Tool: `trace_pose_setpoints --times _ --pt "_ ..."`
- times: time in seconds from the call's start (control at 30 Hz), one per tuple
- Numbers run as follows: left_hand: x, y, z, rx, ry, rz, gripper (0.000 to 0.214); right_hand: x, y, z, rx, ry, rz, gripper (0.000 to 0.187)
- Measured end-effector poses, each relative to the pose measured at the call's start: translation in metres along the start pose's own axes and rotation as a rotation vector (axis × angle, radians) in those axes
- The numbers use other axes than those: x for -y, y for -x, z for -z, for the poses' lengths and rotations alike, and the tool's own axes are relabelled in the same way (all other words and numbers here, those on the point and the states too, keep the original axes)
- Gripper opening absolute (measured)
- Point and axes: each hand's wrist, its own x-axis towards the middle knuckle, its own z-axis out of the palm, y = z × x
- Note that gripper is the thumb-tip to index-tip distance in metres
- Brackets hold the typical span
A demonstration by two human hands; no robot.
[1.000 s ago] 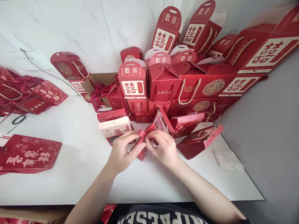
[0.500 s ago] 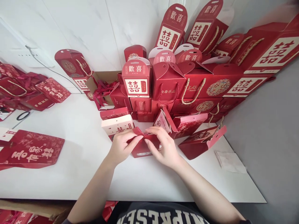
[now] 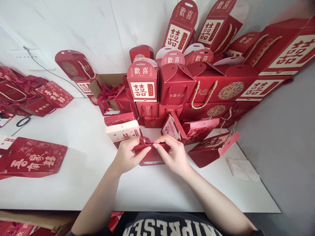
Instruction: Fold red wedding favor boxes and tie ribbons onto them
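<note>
A red ribbon [image 3: 147,141] curls into a loop above a small red gift box [image 3: 154,157] with a pale oblong opening on its near side. My left hand [image 3: 128,154] pinches the ribbon at the loop's left. On the right, my right hand [image 3: 173,154] has thumb and forefinger pressed together on the ribbon by the loop. Both hands are over the box's top edge, so part of it is hidden. Just behind my left hand stands a cream-fronted box [image 3: 123,130]. Behind my right hand is an opened red box [image 3: 175,127] with a pale panel.
Red gift boxes with rope handles [image 3: 209,87] are stacked along the back wall. A carton [image 3: 98,86] holds loose red ribbons [image 3: 109,95]. Flat red boxes [image 3: 36,157] lie at left, near a black ring [image 3: 23,122]. A white tissue [image 3: 242,168] lies at right.
The ribbon between my fingers has gone from a flat folded piece to a rounded, open loop. My hands stay in nearly the same place over the box.
</note>
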Motion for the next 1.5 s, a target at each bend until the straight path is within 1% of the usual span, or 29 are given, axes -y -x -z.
trace_pose_setpoints --times 0.07,0.13,0.2,0.3,0.33,0.37,0.5,0.63,0.73,0.83,0.93,1.0,1.13,1.3,1.5 --pt "-0.001 0.001 -0.001 -0.006 -0.003 0.002 0.01 0.0 0.001 -0.001 0.0 0.006 0.024 0.009" --pt "-0.002 0.001 -0.002 -0.021 -0.009 0.0 0.011 0.002 0.002 -0.001 0.026 0.015 0.038 0.01" --pt "-0.002 0.001 -0.004 -0.04 -0.022 -0.013 0.013 0.004 0.0 -0.002 0.035 0.032 0.073 0.006" --pt "-0.003 0.0 -0.006 -0.047 -0.039 -0.034 0.016 0.005 -0.002 -0.004 -0.012 0.042 0.153 0.005" --pt "-0.003 0.0 -0.006 -0.048 -0.042 -0.04 0.016 0.005 -0.003 -0.005 -0.024 0.03 0.158 0.004" --pt "-0.002 0.0 -0.006 -0.049 -0.043 -0.045 0.016 0.005 -0.003 -0.006 -0.03 0.008 0.145 0.002" --pt "-0.001 -0.001 -0.006 -0.031 -0.032 -0.05 0.01 0.002 -0.003 -0.006 -0.029 -0.096 0.015 0.005" --pt "-0.002 -0.001 -0.005 -0.019 -0.011 -0.043 0.008 0.001 -0.005 -0.005 -0.031 -0.112 -0.034 0.008" --pt "-0.002 0.0 -0.006 -0.045 0.006 -0.044 0.006 0.002 -0.006 -0.003 -0.022 -0.105 -0.042 0.008" --pt "0.0 0.0 -0.008 -0.058 0.019 -0.033 0.006 0.0 -0.005 0.003 0.056 -0.11 -0.035 0.005" --pt "0.002 0.0 -0.008 -0.047 0.04 -0.014 0.008 -0.003 -0.005 0.007 0.105 -0.119 -0.021 0.015" --pt "0.002 -0.001 -0.008 -0.035 0.051 -0.003 0.009 -0.007 -0.004 0.009 0.101 -0.124 -0.039 0.019" --pt "0.003 -0.001 -0.007 -0.023 0.055 0.016 0.007 -0.012 -0.001 0.009 0.094 -0.155 -0.079 0.016" --pt "0.004 -0.001 -0.007 -0.029 0.03 -0.007 0.007 -0.01 0.002 0.009 0.023 -0.065 0.011 0.012" --pt "-0.001 0.001 -0.011 -0.037 -0.044 -0.054 0.025 -0.005 0.002 0.006 0.017 -0.04 0.005 0.011"
